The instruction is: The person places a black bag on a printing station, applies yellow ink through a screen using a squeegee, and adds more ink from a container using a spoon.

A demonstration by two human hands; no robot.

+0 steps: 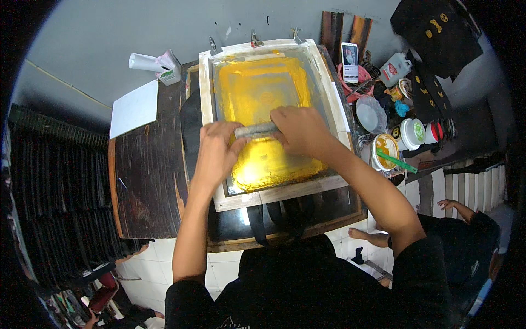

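Note:
A wooden-framed printing screen (207,93) lies on the dark table, its mesh coated with bright yellow ink (260,164). Across the middle of the mesh sits a squeegee (255,130) with a pale, worn handle. My left hand (216,145) grips its left end, thumb on the near side. On the right end my right hand (301,129) is closed around the handle. The squeegee's blade is hidden below the handle and my fingers. Black fabric with straps (274,216) shows under the frame's near edge.
Metal clamps (256,39) stand along the screen's far edge. To the right are an ink tub (385,151) with a green stick (397,162), a phone (349,61) and a jug (395,69). A white board (134,108) lies left. Other people (466,236) sit on the floor nearby.

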